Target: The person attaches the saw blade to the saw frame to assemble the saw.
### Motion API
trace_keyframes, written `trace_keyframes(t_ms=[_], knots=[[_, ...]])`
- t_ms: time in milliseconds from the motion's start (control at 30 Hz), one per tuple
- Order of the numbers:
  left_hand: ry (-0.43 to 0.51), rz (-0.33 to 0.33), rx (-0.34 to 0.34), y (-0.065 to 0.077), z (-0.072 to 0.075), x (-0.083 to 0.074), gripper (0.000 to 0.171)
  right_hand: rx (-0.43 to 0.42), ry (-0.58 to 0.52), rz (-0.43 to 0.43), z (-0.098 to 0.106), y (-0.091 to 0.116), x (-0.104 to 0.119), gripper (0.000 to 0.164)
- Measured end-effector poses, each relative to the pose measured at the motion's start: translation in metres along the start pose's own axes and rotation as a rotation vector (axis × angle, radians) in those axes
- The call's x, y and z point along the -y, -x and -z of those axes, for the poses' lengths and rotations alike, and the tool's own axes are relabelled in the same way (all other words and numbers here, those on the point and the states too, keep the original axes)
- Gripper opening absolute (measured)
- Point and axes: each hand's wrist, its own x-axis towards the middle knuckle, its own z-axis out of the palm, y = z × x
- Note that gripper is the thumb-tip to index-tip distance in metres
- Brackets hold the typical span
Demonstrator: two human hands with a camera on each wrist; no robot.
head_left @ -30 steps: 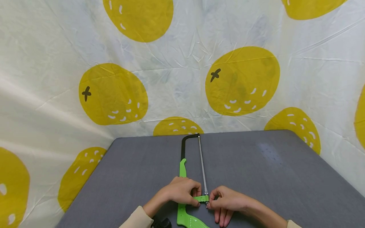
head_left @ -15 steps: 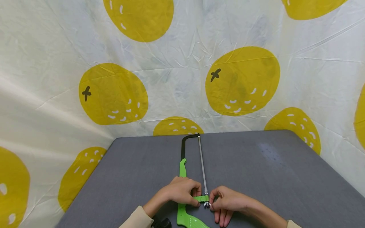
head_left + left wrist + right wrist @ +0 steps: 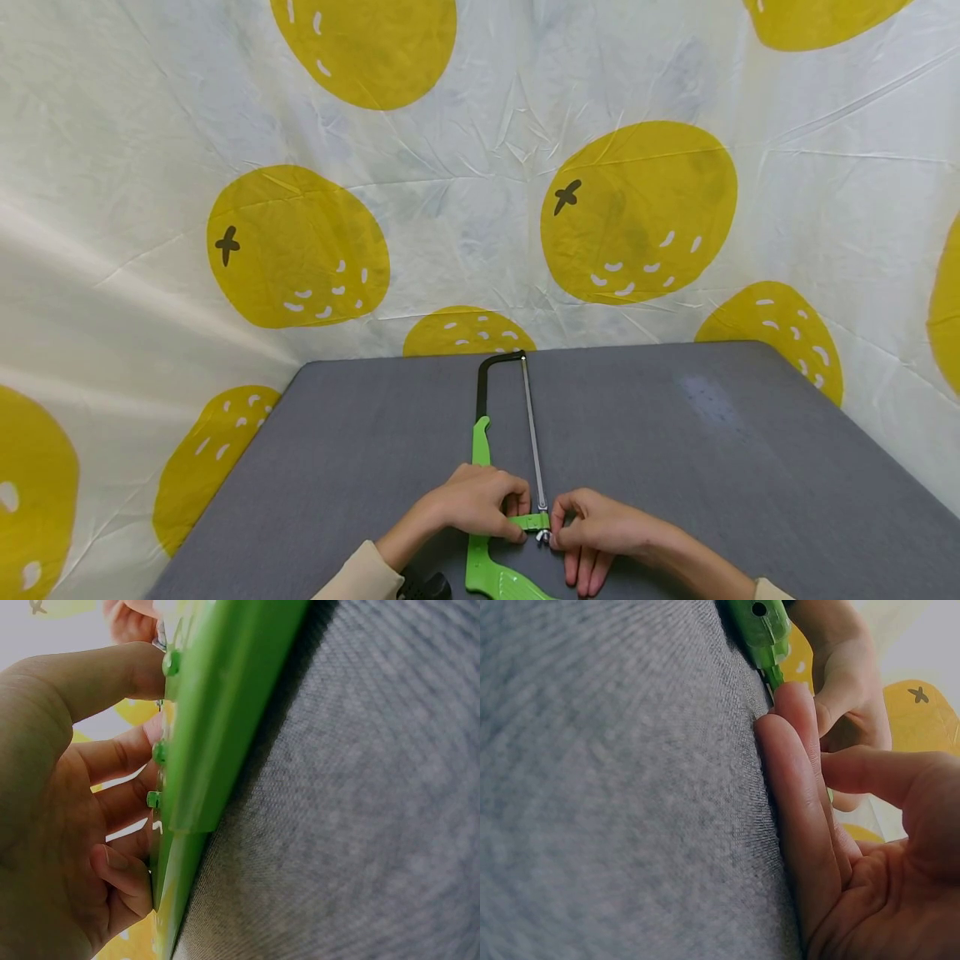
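Observation:
A hacksaw (image 3: pixel 481 442) with a green handle and black front bow lies flat on the grey table, pointing away from me. Its thin blade (image 3: pixel 533 433) runs along the right side. My left hand (image 3: pixel 480 500) grips the green frame, thumb and fingers at the short cross arm (image 3: pixel 531 522); the left wrist view shows fingertips along the green body (image 3: pixel 225 697). At the near end of the blade sits a small silver wing nut (image 3: pixel 542 538). My right hand (image 3: pixel 603 525) pinches at it with thumb and index finger, while its other fingers (image 3: pixel 795 780) rest on the table.
The grey table (image 3: pixel 675 442) spreads out around the saw. Behind and beside it hangs a white cloth (image 3: pixel 465 225) printed with yellow fruit. A black object (image 3: pixel 426 587) sits by my left sleeve at the bottom edge.
The wing nut has turned: its wings stood narrow, then spread wide, and now lie at a slant. My right fingertips shifted slightly around it; the left hand and saw stay put.

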Motion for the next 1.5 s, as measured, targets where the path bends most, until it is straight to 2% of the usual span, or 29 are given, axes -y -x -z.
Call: trace_keyframes(t_ms=[900,1500], knots=[[-0.01,-0.004,0.0,-0.0012,-0.0021,0.0003,0.018,-0.01,0.024,0.046,-0.0007,0.0011,-0.0017,0.017],[-0.012,-0.012,-0.008,-0.0002,-0.0006,0.0001,0.019,-0.005,0.024,0.031,0.0003,0.0006,-0.0014,0.022]])
